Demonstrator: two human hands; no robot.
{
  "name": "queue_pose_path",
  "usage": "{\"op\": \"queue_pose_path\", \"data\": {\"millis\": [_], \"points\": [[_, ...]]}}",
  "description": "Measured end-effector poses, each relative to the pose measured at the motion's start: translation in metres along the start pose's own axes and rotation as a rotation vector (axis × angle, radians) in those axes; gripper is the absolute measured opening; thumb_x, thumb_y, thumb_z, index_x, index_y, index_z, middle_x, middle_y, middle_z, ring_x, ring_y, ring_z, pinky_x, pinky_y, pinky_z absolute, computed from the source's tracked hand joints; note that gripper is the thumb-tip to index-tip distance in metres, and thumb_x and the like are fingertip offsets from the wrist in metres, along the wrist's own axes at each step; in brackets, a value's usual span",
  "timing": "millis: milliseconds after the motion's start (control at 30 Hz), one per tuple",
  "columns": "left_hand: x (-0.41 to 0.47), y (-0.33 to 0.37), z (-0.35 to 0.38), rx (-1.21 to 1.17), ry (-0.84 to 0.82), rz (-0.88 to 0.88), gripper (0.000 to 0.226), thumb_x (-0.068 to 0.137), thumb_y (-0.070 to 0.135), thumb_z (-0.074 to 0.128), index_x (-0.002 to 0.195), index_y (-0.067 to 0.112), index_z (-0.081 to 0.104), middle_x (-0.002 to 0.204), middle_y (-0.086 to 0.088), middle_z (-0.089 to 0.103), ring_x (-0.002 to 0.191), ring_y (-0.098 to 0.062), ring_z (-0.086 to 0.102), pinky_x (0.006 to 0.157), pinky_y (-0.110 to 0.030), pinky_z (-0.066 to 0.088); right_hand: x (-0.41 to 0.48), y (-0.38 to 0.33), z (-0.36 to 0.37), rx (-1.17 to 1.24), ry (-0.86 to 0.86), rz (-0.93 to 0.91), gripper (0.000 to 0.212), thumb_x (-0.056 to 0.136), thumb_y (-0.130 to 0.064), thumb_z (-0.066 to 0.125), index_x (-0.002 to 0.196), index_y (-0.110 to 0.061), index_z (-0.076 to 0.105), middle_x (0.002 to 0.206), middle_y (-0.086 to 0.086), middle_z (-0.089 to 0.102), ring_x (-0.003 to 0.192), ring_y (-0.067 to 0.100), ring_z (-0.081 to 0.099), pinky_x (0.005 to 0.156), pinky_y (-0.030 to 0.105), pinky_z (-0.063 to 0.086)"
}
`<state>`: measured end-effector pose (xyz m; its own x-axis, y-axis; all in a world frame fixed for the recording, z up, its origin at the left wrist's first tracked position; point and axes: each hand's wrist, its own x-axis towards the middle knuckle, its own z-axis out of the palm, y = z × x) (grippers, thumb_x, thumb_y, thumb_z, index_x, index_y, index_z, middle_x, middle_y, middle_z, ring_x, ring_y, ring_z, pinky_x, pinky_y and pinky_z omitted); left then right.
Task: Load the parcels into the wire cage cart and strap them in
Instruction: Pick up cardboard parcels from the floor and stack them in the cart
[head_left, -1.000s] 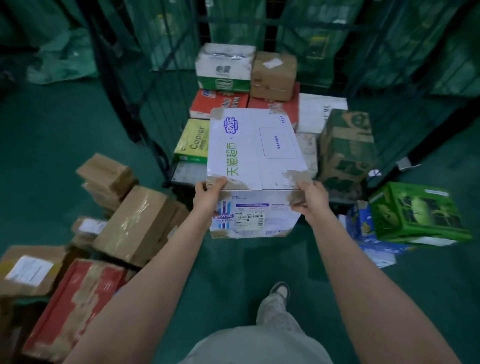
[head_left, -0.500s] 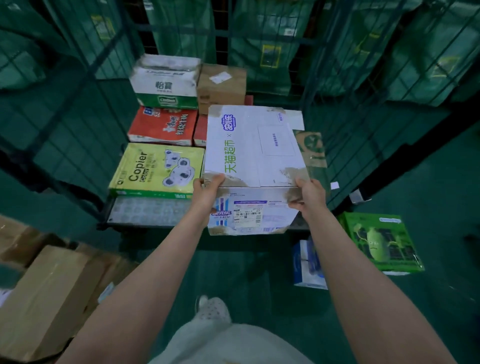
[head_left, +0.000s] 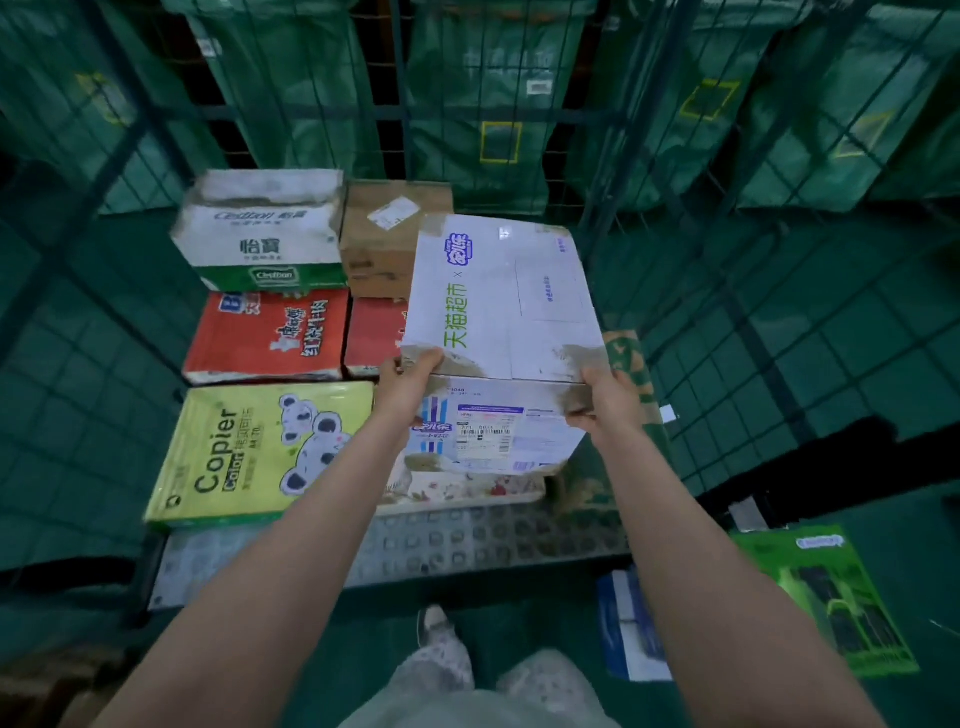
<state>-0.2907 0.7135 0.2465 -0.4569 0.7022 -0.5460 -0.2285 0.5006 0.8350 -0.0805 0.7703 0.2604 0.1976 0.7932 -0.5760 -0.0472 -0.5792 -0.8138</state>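
Observation:
I hold a white parcel (head_left: 506, 306) with green lettering and a shipping label over the right side of the wire cage cart (head_left: 467, 545). My left hand (head_left: 408, 382) grips its near left corner, and my right hand (head_left: 602, 397) grips its near right corner. Parcels lie inside the cart: a yellow Copier box (head_left: 244, 457), a red box (head_left: 265, 335), a white and green box (head_left: 260, 231) stacked at the back, and a brown box (head_left: 389, 228). A floral parcel (head_left: 467, 488) shows just under the white one.
Wire mesh walls (head_left: 753, 322) enclose the cart on the left, back and right. Green sacks (head_left: 498, 104) hang behind the mesh. On the green floor at my right lie a bright green box (head_left: 831, 597) and a blue and white parcel (head_left: 631, 623).
I have stepped closer to the cart and carried the white parcel forward over its right side. The brown parcels on the floor at the left have dropped out of view.

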Motion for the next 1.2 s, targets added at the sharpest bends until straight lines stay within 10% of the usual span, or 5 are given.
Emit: {"op": "queue_pose_path", "data": {"millis": [200,633,767,900,1200], "points": [[0.066,0.043,0.027,0.006,-0.007,0.007,0.039,0.088,0.041,0.059,0.114,0.021,0.038,0.107,-0.003,0.056,0.090,-0.025,0.061,0.088,-0.047,0.050,0.052,-0.043,0.032,0.034,0.013,0.006,0.040,0.095,-0.012,0.048,0.135,-0.013,0.043,0.113,0.007,0.057,0.096,0.027,0.056,0.086,0.046,0.052],[0.208,0.111,0.132,-0.137,0.037,-0.037,0.050,0.088,0.029,0.061,0.133,0.022,0.040,0.118,-0.005,0.057,0.096,-0.025,0.061,0.079,-0.036,0.052,0.201,-0.116,0.076,0.059,0.081,0.065,0.018,0.090,-0.009,0.046,0.106,-0.018,0.043,0.100,0.007,0.054,0.086,0.024,0.050,0.068,0.034,0.048],[0.264,0.122,0.167,-0.194,0.058,-0.072,0.028,0.093,0.012,0.054,0.116,0.021,0.042,0.092,-0.001,0.055,0.069,-0.013,0.054,0.040,-0.018,0.046,0.249,-0.111,0.096,0.076,0.159,0.090,0.018,0.090,-0.013,0.043,0.108,-0.012,0.042,0.095,0.007,0.054,0.082,0.024,0.048,0.068,0.033,0.044],[0.320,0.129,0.188,-0.148,0.090,-0.017,0.047,0.089,0.009,0.051,0.133,0.016,0.039,0.110,-0.005,0.052,0.088,-0.021,0.054,0.064,-0.026,0.044,0.275,-0.113,0.126,0.105,0.255,0.068,0.017,0.089,-0.011,0.043,0.106,-0.014,0.039,0.119,0.014,0.048,0.087,0.030,0.050,0.074,0.039,0.047],[0.411,0.154,0.223,-0.032,-0.019,0.016,0.019,0.094,0.014,0.046,0.074,0.014,0.048,0.041,0.014,0.057,0.038,0.005,0.053,0.038,-0.010,0.039,0.293,-0.122,0.191,0.223,0.435,0.068,0.034,0.098,-0.008,0.041,0.131,-0.004,0.032,0.135,0.017,0.027,0.092,0.024,0.041,0.077,0.027,0.038]]}}
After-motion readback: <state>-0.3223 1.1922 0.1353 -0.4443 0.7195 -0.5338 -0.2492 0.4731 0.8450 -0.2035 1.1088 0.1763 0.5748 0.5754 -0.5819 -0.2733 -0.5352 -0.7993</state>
